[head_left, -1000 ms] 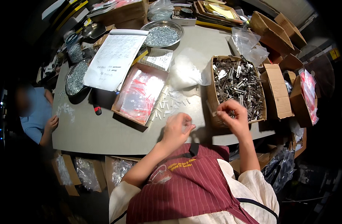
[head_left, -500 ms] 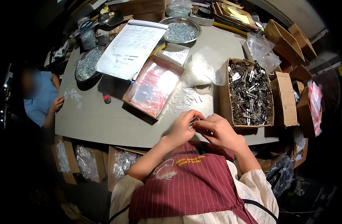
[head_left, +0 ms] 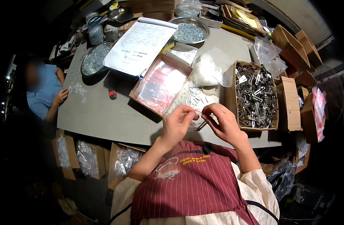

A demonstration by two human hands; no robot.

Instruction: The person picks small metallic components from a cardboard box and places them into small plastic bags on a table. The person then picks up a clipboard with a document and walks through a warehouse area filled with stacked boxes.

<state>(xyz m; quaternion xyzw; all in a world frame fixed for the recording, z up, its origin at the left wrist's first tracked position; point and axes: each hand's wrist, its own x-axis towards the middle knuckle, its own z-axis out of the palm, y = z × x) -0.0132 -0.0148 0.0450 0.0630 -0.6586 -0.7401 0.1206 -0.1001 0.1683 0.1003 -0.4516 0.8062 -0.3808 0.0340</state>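
Note:
My left hand (head_left: 178, 123) and my right hand (head_left: 223, 124) are close together over the table's near edge. Fingertips of both pinch a small clear zip bag (head_left: 197, 111), of which mainly the thin red seal line shows between them. A dark metal piece (head_left: 202, 125) sticks out below my right fingers; whether it is in the bag or in the hand I cannot tell. Just beyond my hands, small white strips (head_left: 194, 98) lie scattered. Left of these, a shallow cardboard box (head_left: 160, 84) holds clear bags with red lines.
At right stands a carton of metal clips (head_left: 256, 97). A bag of white pieces (head_left: 207, 71), a clipboard with paper (head_left: 138, 47) and metal bowls of small parts (head_left: 188, 32) lie farther back. A red-and-black tool (head_left: 112, 94) is left; another person (head_left: 46, 90) sits at the left edge.
My hands have drawn apart from their close clasp, and the red line now shows between them. The view has shifted slightly, moving the table things right.

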